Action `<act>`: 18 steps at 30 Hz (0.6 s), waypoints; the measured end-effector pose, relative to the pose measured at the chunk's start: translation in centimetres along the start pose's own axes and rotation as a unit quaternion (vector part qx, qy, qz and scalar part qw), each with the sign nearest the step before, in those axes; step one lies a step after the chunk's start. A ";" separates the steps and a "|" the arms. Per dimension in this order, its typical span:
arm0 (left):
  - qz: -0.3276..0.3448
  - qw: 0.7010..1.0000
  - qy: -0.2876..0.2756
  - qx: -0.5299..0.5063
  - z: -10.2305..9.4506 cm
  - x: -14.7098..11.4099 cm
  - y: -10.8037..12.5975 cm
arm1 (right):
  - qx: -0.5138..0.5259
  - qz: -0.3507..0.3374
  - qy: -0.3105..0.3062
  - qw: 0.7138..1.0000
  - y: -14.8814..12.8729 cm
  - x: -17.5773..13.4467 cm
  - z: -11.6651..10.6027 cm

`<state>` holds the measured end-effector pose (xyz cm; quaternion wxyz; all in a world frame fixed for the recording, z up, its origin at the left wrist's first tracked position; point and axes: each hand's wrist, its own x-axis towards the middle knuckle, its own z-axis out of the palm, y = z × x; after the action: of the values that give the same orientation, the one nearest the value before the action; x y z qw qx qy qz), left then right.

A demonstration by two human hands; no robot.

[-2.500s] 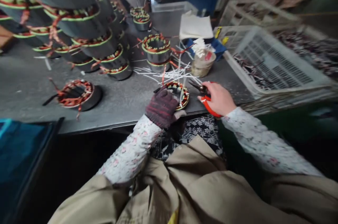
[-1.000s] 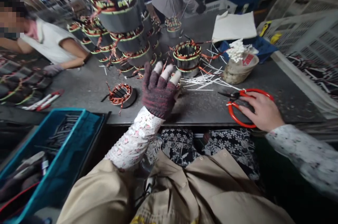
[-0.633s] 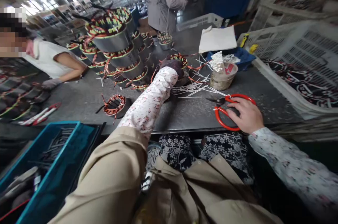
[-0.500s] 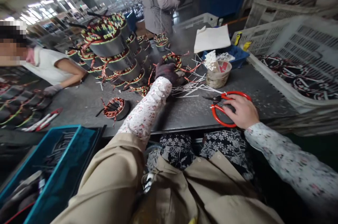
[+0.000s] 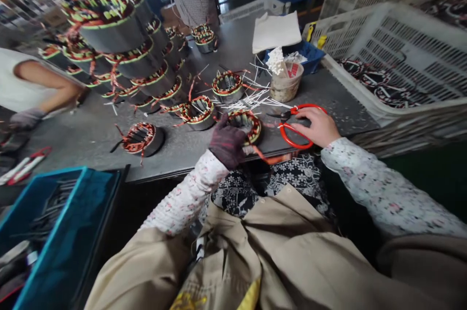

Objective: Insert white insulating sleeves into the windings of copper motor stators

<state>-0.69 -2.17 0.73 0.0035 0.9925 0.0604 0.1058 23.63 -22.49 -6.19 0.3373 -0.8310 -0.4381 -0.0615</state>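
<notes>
Two hands are at work on the grey bench (image 5: 178, 152), both nearer its edge than the plastic tub (image 5: 286, 87). From where I stand, the left hand (image 5: 228, 143), in a dark maroon glove, has its fingers curled over the rim of a wound ring (image 5: 255, 127); that ring sits in front of the tub and to its left. An orange lead (image 5: 272, 159) hangs from its near side. The bare right hand (image 5: 319, 126), in front of the tub and a little right, holds red-handled snips (image 5: 286, 115), handles spread, tips pointing left.

Loose white sticks (image 5: 251, 99) lie scattered just left of the tub, with a second ring (image 5: 232, 96) beyond them. Well to the tub's left rise stacked rings (image 5: 113, 35), and nearer the edge on that side lies a single ring (image 5: 155, 142). A blue tray (image 5: 312, 62) and a white cloth (image 5: 276, 32) are right behind the tub; a pale crate (image 5: 397, 108) stands to its right. Far left of it rests a co-worker's gloved hand (image 5: 27, 118).
</notes>
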 end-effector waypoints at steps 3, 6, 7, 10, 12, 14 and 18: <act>0.048 0.996 0.054 -0.052 1.2 0.0 0.4 | -0.017 0.019 0.039 0.999 -0.3 2.6 -0.1; 0.081 0.956 0.187 -0.212 2.6 0.6 -0.1 | -0.016 0.013 0.127 0.992 -1.2 7.5 0.5; 0.076 0.934 0.228 -0.264 3.0 0.5 -0.2 | -0.010 0.010 0.149 0.989 -1.4 9.3 0.7; 0.020 0.895 0.336 -0.292 4.3 -1.1 0.1 | 0.011 0.028 0.174 0.984 -2.0 13.5 1.0; -0.028 0.890 0.399 -0.219 4.7 -3.1 1.3 | 0.028 0.025 0.170 0.985 -2.2 14.5 0.6; 0.007 0.900 0.403 -0.168 4.3 -4.8 3.2 | 0.038 0.011 0.174 0.984 -2.7 14.1 -0.2; 0.262 0.910 0.307 -0.099 1.8 -4.9 6.7 | 0.208 -0.004 0.231 0.950 -5.6 10.5 -2.1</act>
<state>-4.26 -9.39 -1.91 0.0548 0.8857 -0.2146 0.4080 26.14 -14.36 2.40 0.5949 -0.7035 -0.3541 -0.1606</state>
